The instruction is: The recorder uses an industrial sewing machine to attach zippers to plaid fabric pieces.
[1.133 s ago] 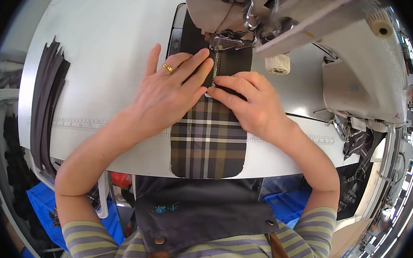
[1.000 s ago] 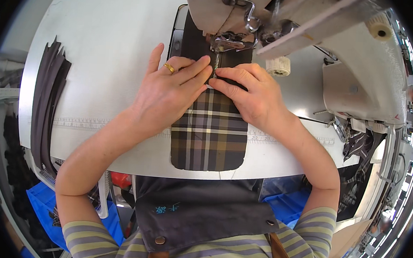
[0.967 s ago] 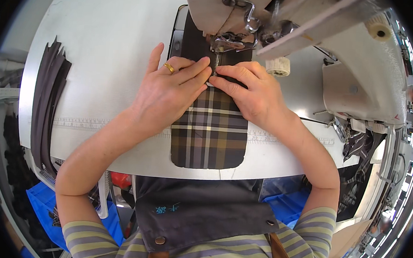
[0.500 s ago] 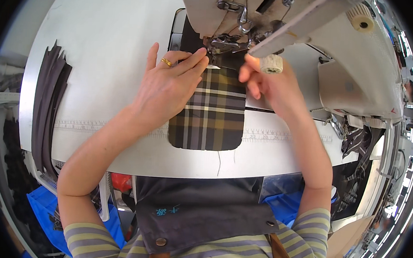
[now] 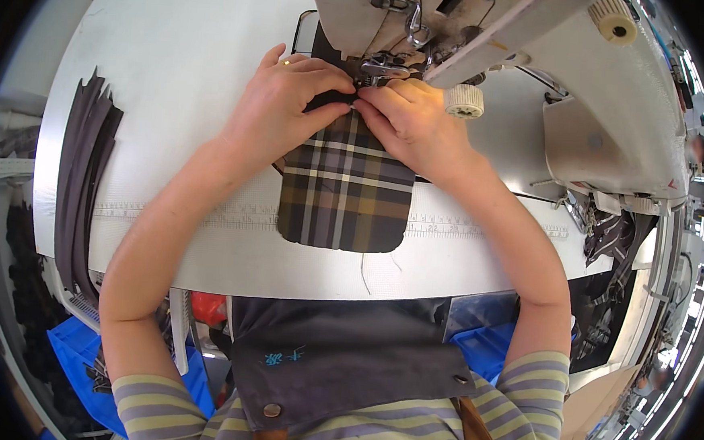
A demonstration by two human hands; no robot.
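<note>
A plaid fabric piece in black, grey, white and tan, with rounded near corners, lies on the white sewing table. Its far end reaches up to the presser foot of a sewing machine. At that end my left hand, wearing a ring, pinches the cloth between thumb and fingers. Just right of it, my right hand is closed on the same edge, thumb and fingertips nearly meeting the left ones. Dark cloth beneath the fingers is partly hidden. A loose thread trails from the near edge.
Dark fabric strips hang over the table's left side. A printed ruler scale runs across the tabletop. Below the left edge sits a blue bin beside a red item. Dark and plaid cloth bunches at the right.
My right hand has come left from beside the machine onto the fabric edge. My left fingers, flat before, now pinch. The plaid piece has shifted slightly left and away.
</note>
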